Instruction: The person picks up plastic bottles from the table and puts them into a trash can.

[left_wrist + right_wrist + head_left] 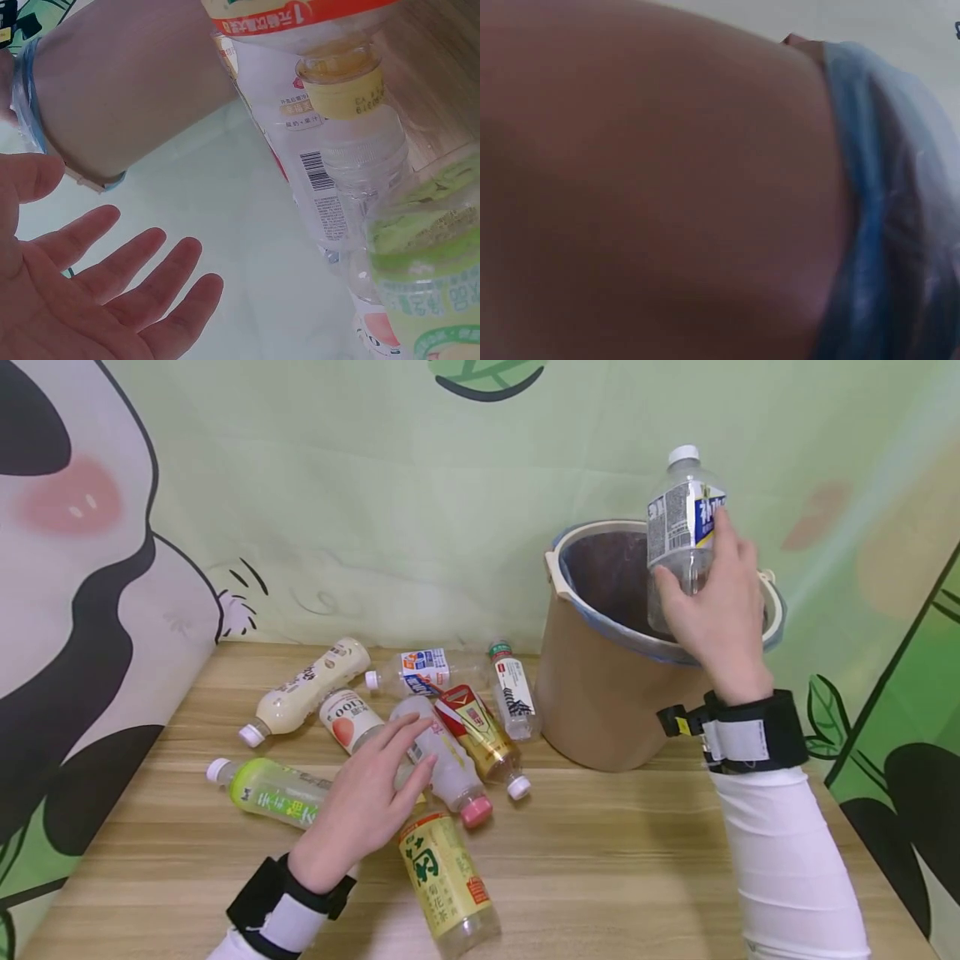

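Note:
My right hand (720,610) grips an upright clear plastic bottle (678,518), white-capped with a white and blue label, over the mouth of a tan bin (600,702). The bottle's lower end overlaps the opening. In the right wrist view, the bin's wall (660,172) fills most of the picture and the hand is not seen. My left hand (367,802) hovers with fingers spread above several lying bottles, holding nothing; its palm (97,292) shows bare in the left wrist view. Nearest it are a yellow-labelled bottle (446,877), a green-labelled bottle (277,789) and a pink-capped bottle (446,760).
A blue liner (866,187) folds over the bin's rim. Farther back on the wooden table (600,860) lie a cream bottle (303,689), a peach-picture bottle (348,718), a red-and-gold bottle (480,731) and a green-capped bottle (513,689). A printed cloth (375,527) hangs behind.

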Tool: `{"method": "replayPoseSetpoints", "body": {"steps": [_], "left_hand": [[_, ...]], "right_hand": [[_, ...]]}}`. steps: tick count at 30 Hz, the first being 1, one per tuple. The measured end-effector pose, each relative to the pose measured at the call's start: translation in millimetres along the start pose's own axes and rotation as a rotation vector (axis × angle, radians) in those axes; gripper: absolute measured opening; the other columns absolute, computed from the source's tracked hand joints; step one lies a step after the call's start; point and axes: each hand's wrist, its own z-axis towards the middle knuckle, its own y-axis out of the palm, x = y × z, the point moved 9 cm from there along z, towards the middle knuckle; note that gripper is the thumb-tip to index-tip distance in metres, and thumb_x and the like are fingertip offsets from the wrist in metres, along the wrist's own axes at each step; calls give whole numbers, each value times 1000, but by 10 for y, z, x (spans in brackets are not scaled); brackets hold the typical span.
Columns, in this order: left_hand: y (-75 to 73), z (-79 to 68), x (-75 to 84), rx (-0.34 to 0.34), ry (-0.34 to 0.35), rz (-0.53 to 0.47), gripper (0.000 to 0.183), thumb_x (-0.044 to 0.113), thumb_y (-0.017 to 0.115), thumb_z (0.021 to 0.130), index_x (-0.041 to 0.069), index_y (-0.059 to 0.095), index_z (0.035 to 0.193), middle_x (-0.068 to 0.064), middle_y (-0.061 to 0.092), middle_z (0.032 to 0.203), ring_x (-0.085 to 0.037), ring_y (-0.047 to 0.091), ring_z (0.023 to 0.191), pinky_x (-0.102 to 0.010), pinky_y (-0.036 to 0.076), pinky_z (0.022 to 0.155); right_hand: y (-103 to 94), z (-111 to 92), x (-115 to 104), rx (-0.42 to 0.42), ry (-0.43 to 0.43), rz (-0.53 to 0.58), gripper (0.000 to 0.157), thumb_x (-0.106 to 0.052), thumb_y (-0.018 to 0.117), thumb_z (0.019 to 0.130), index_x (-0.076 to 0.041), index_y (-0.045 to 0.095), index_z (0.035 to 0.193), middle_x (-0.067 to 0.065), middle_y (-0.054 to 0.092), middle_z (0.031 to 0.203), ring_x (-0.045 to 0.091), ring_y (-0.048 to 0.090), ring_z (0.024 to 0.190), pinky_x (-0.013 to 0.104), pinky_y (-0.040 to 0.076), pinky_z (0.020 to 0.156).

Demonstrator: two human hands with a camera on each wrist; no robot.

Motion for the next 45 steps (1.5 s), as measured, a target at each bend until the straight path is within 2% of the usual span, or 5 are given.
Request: {"method": "replayPoseSetpoints", "body": {"steps": [6,12,31,39,45], "left_hand": [[-4,-7,-11,18,14,7,47,40,47,97,13,50,136,-10,49,139,-28,45,126,-49,42,100],[-10,-9,-24,29,18,-4,45,38,48,97,14,51,135,-13,49,138,-29,46,125,-50,43,99],[-50,-12,-27,37,27,9,41,34,53,95,13,55,131,-14,49,138,-30,47,124,-52,44,97],[-84,-3,-13,29,70,57,38,29,56,93,11,57,127,-14,48,138,-32,50,120,-51,47,93],[-67,-31,-24,-26,135,99,36,27,58,92,9,59,123,-17,50,135,-32,49,121,-52,44,97]], "right_hand": [[11,13,59,22,-13,-72,78,-34,54,89,-16,14,153,24,30,142,43,38,119,61,36,93],[-16,-21,9,97,-79,-89,63,-29,52,90,-9,34,146,24,39,137,41,38,122,59,33,97],[14,-256,-320,182,-253,-76,35,-22,53,90,0,65,114,21,63,100,35,57,84,54,44,71],[43,-533,-586,300,-430,46,23,-14,55,87,0,69,98,15,64,89,27,57,71,44,48,63],[148,-805,-782,311,-584,209,18,-6,54,85,1,69,94,13,64,84,21,56,71,36,49,62]]}}
